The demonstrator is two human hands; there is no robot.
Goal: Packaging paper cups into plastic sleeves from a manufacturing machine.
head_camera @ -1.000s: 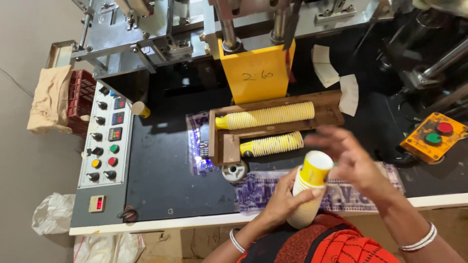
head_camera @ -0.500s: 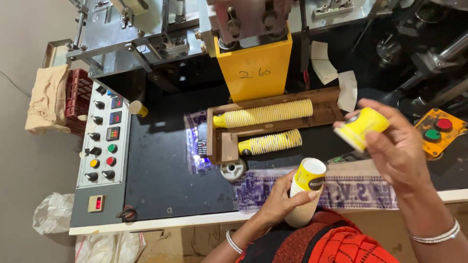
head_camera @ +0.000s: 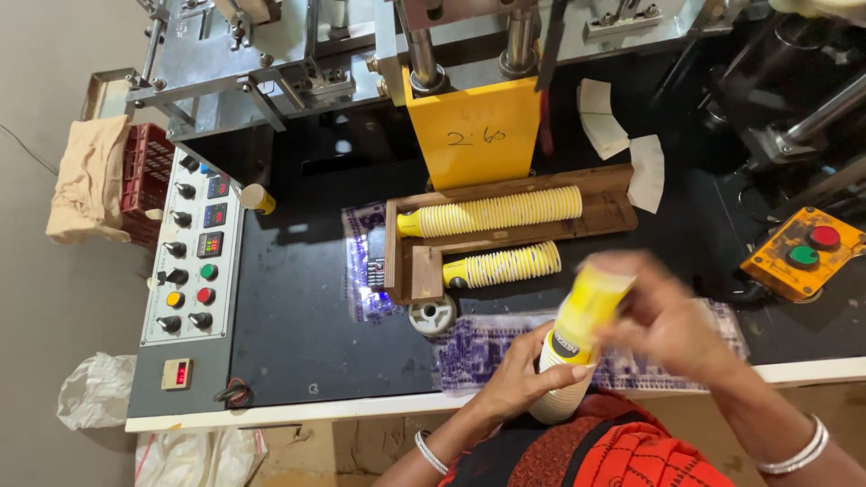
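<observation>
Back over the stack of yellow paper cups [head_camera: 566, 377] gripped by left hand [head_camera: 523, 379]: right hand [head_camera: 672, 325], blurred, closed on cup [head_camera: 594, 298]; beyond, wooden tray [head_camera: 505, 230] holding two cup rows.

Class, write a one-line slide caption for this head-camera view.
Left hand steadies a stack of yellow paper cups while the right hand fits another on top, beside a wooden tray.

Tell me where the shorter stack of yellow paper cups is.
In the head view, the shorter cup stack lies on its side at centre, just below the longer stack in the wooden tray.
</observation>
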